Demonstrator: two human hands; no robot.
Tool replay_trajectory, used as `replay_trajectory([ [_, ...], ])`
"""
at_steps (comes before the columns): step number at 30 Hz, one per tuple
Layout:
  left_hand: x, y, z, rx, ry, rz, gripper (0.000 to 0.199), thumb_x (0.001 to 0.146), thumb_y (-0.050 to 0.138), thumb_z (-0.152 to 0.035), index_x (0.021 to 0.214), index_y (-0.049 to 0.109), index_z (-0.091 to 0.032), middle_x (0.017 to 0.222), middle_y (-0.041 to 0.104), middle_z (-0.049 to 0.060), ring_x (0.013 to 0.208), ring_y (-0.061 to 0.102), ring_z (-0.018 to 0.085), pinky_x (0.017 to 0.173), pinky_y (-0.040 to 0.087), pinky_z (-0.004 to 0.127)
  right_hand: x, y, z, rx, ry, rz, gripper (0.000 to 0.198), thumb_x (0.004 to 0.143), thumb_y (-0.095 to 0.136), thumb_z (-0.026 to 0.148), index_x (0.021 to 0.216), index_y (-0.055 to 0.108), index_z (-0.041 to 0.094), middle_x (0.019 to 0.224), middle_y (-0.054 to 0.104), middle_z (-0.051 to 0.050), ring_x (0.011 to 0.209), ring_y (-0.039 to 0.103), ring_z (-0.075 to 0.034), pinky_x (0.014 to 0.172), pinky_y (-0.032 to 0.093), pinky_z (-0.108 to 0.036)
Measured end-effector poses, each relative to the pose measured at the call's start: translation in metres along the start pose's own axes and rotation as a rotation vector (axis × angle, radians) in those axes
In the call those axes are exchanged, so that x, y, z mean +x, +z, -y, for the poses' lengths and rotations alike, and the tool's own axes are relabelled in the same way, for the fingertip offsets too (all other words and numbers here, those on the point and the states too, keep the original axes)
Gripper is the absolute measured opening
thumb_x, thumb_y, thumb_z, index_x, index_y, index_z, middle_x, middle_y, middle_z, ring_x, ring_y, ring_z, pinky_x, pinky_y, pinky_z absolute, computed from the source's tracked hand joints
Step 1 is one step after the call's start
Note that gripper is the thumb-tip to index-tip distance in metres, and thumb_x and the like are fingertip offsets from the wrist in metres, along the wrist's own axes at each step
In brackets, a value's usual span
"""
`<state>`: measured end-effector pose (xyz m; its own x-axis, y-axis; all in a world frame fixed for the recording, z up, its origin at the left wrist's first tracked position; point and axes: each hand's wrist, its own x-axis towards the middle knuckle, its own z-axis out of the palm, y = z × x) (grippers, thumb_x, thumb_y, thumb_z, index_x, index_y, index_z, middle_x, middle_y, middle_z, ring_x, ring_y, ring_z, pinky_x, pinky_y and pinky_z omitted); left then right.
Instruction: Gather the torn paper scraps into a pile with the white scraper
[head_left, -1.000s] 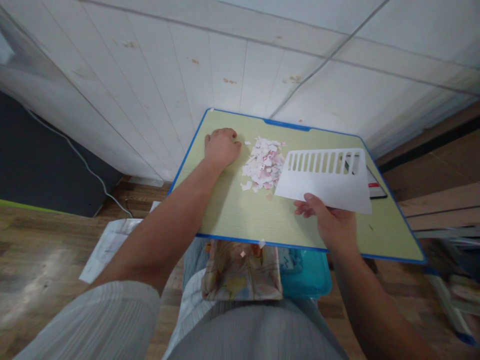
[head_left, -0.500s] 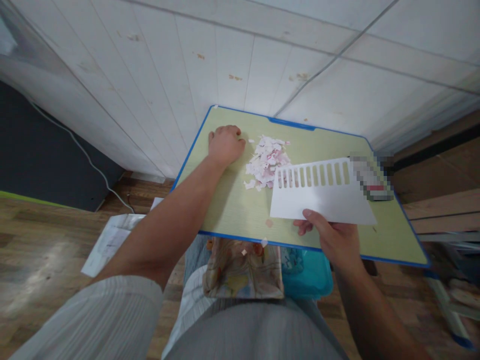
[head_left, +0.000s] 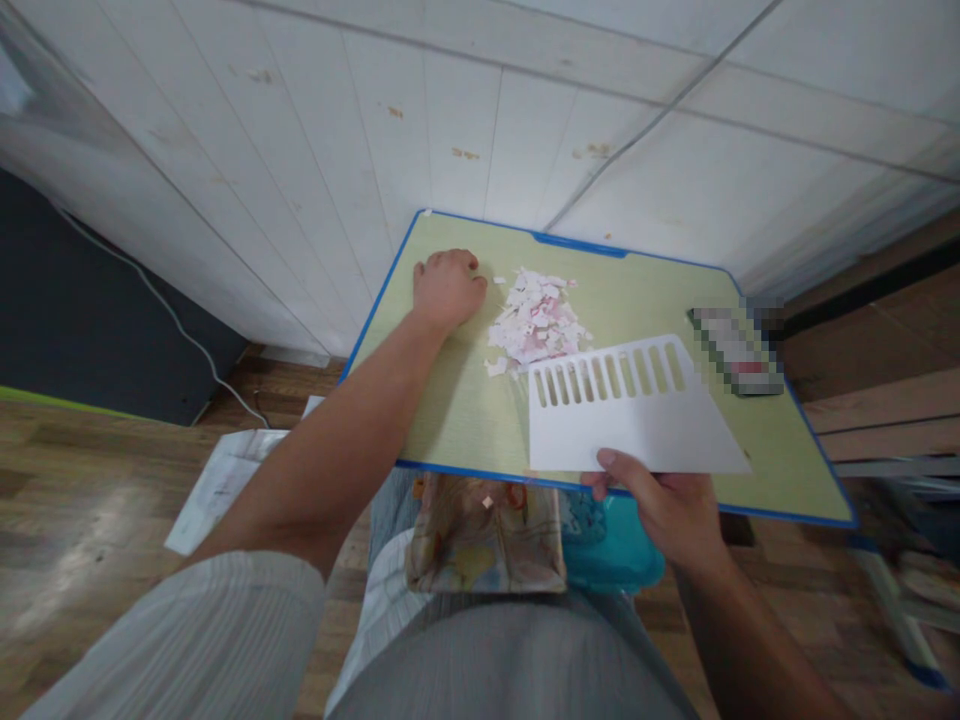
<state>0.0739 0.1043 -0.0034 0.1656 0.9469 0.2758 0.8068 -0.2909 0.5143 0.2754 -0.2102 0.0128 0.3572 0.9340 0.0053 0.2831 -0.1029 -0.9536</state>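
Nearest the body, below the front edge of the desk (head_left: 780, 470), a fabric-lined basket (head_left: 480, 565) is seen, with a blue plastic container (head_left: 626, 560) set just beside it. Above the container, a white slotted sheet (head_left: 637, 430) is gripped at its near edge by the right hand (head_left: 656, 505), the thumb laid on top and the other fingers tucked beneath. The sheet is held over the front part of the desk, its row of slots turned towards the wall. By its right side, a dark-edged flat object (head_left: 735, 350) is blurred by pixels. At the sheet's far left corner, a loose pile of paper scraps (head_left: 536, 315) is met; whether the two touch cannot be told. Left of the pile, the left hand (head_left: 450, 288) is rested on the desk, its fingers bent; whether anything is enclosed by them cannot be made out. Behind everything, a white panelled wall (head_left: 360, 130) is crossed by a thin cable (head_left: 660, 115).
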Motion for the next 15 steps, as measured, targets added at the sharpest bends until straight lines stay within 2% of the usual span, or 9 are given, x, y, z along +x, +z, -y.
replay_trajectory([
  [3, 0.000, 0.000, 0.001, -0.007, 0.001, -0.001, 0.028, 0.093, 0.064, -0.025, 0.118, 0.077, -0.030, 0.141, 0.079, 0.012, 0.142, 0.061, 0.040, 0.125, 0.040, 0.060, 0.000, -0.002, -0.004, -0.018, -0.010, 0.021, 0.041, 0.095, 0.085, 0.045, 0.063, 0.072, 0.024, 0.061, 0.075, -0.006, 0.060, 0.078, -0.025, 0.070, 0.071, -0.037],
  [9, 0.001, 0.000, 0.001, -0.021, 0.002, 0.005, 0.026, 0.093, 0.066, -0.023, 0.116, 0.078, -0.029, 0.141, 0.078, 0.013, 0.142, 0.062, 0.042, 0.125, 0.039, 0.062, -0.002, -0.001, 0.001, 0.010, 0.027, 0.001, 0.035, 0.093, 0.086, 0.043, 0.067, 0.077, 0.022, 0.063, 0.077, -0.006, 0.055, 0.074, -0.023, 0.059, 0.066, -0.033],
  [13, 0.000, -0.001, -0.001, -0.025, -0.006, 0.003, 0.028, 0.092, 0.066, -0.022, 0.117, 0.078, -0.029, 0.141, 0.079, 0.013, 0.143, 0.062, 0.042, 0.126, 0.039, 0.062, 0.001, -0.005, 0.005, 0.019, 0.006, 0.073, 0.032, 0.094, 0.086, 0.039, 0.068, 0.078, 0.022, 0.062, 0.076, -0.005, 0.055, 0.073, -0.022, 0.060, 0.065, -0.034],
  [15, 0.000, -0.002, -0.002, -0.020, -0.009, 0.008, 0.028, 0.093, 0.065, -0.023, 0.117, 0.078, -0.029, 0.143, 0.078, 0.013, 0.144, 0.061, 0.042, 0.126, 0.038, 0.062, 0.009, -0.010, 0.004, 0.051, -0.040, 0.018, 0.032, 0.094, 0.084, 0.037, 0.067, 0.077, 0.022, 0.064, 0.077, -0.005, 0.057, 0.073, -0.022, 0.063, 0.064, -0.035],
])
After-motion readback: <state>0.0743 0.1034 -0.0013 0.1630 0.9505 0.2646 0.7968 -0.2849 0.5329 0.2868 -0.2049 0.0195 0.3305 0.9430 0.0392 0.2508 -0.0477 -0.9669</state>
